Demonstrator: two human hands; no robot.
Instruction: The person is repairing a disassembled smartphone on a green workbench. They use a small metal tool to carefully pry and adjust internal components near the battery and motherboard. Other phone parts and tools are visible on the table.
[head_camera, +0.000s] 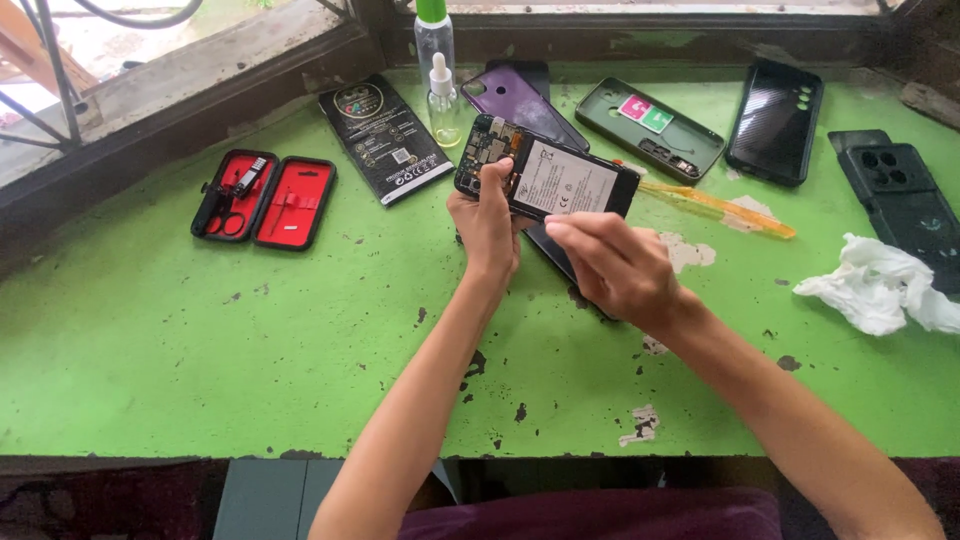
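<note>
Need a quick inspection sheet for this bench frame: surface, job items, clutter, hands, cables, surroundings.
Surface: green painted table, paint chipped in many spots.
Job's things: opened phone, back off, battery and circuit board exposed, held above the table.
Clutter: open red-lined tool case with scissors; black flat packet; dropper bottle; purple phone cover; dark green phone case; two black phone cases and; orange pry tool; crumpled white tissue.
Hands: left hand grips the phone's board end; right hand has fingertips at its lower edge.
Cables: nothing seen.
Surroundings: window ledge with metal bars behind the table.
</note>
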